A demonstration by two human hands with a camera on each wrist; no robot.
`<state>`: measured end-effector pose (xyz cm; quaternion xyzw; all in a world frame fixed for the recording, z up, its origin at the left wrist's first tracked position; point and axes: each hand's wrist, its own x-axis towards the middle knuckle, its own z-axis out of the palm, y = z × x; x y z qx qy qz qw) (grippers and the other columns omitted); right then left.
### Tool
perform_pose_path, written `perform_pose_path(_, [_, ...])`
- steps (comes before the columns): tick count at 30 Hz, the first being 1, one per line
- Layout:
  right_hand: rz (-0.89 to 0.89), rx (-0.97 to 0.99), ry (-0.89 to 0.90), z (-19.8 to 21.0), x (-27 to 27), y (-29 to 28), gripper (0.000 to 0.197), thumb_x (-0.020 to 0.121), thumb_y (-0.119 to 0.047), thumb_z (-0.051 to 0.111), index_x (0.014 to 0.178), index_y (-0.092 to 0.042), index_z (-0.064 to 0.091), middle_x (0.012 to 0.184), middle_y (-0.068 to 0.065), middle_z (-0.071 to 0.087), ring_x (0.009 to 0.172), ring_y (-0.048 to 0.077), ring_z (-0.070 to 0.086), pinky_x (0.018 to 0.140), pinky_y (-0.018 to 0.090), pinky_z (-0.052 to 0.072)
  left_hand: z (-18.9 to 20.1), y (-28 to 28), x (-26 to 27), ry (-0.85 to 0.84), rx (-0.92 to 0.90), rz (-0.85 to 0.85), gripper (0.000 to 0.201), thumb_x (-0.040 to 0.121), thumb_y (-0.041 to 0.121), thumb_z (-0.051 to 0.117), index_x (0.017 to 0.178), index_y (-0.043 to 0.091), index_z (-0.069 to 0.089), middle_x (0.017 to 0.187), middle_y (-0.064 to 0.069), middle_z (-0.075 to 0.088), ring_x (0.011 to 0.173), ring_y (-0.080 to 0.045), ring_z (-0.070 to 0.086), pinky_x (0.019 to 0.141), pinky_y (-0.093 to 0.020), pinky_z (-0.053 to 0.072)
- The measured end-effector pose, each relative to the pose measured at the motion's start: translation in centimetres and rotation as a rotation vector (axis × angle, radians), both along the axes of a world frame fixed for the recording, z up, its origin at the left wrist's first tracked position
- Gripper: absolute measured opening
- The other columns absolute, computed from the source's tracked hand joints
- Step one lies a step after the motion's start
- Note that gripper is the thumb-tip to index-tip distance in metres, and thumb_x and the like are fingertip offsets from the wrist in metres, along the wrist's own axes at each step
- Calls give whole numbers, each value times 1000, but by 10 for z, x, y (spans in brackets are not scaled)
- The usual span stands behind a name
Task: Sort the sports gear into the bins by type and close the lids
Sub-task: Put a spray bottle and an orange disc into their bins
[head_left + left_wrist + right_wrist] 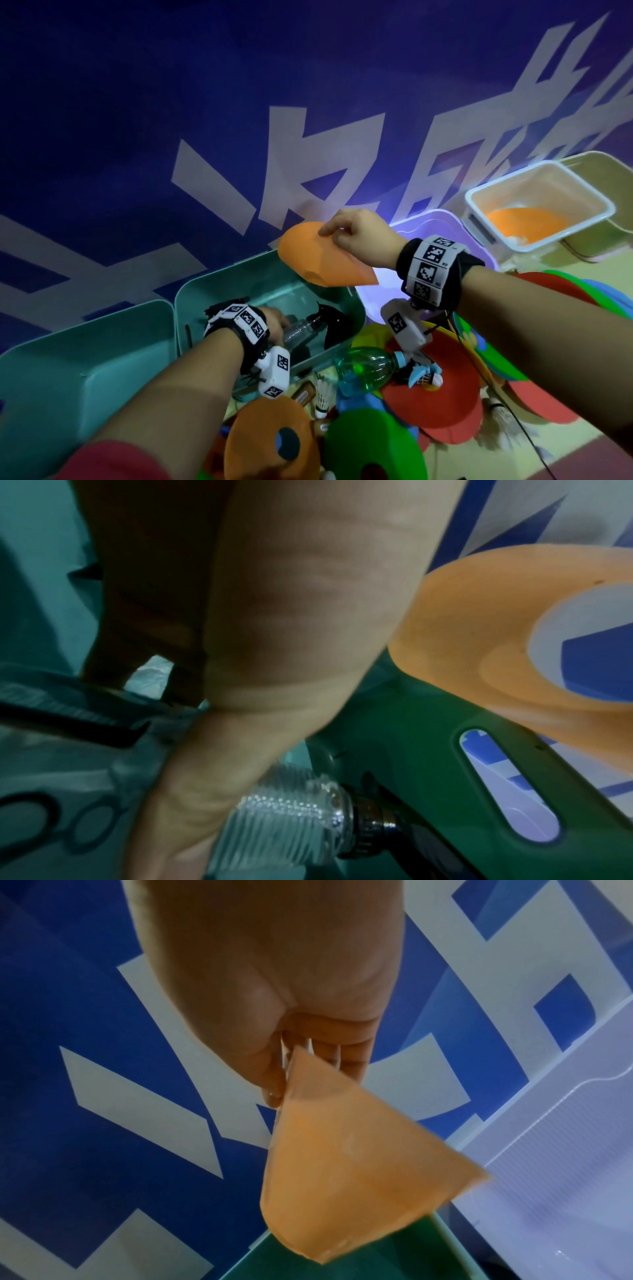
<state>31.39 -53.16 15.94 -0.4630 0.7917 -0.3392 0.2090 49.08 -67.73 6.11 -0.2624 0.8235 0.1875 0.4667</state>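
Sports hall or gym storage corner was indicated. Blue wall banner with large pale lettering was seen behind row of plastic bins. Flat marker discs, shuttlecocks, drink bottle were heaped on floor.

Both forearms are bare. Each wrist wears a black band ringed with white blocks carrying black square-pattern markers, and a white camera housing hangs beneath. A red sleeve, possibly short, shows bottom left.
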Motion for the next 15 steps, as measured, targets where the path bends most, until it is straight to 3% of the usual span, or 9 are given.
perform_pose_path(7, [19,2,17,1,1,-4,33,90,-2,49,107,-17,73,99,-6,58,91,12,49,80,24,37,-6,-4,1,-41,-8,-89,58,82,35,74,135,26,54,129,0,63,110,-20,61,92,-31,51])
perform_pose_path(11, [28,17,28,2,3,-5,32,91,-3,49,108,-17,73,100,-7,57,91,11,48,79,22,35,-9,-9,-2,-50,27,-98,41,89,30,66,129,23,61,128,0,63,104,-16,60,93,-28,48])
perform_pose_path(15, [30,28,28,4,8,-4,31,91,-3,50,109,-16,72,99,-8,56,90,11,48,78,21,34,-3,-10,-2,-38,96,-24,41,95,25,59,135,19,56,135,-2,58,118,-20,57,97,-27,45])
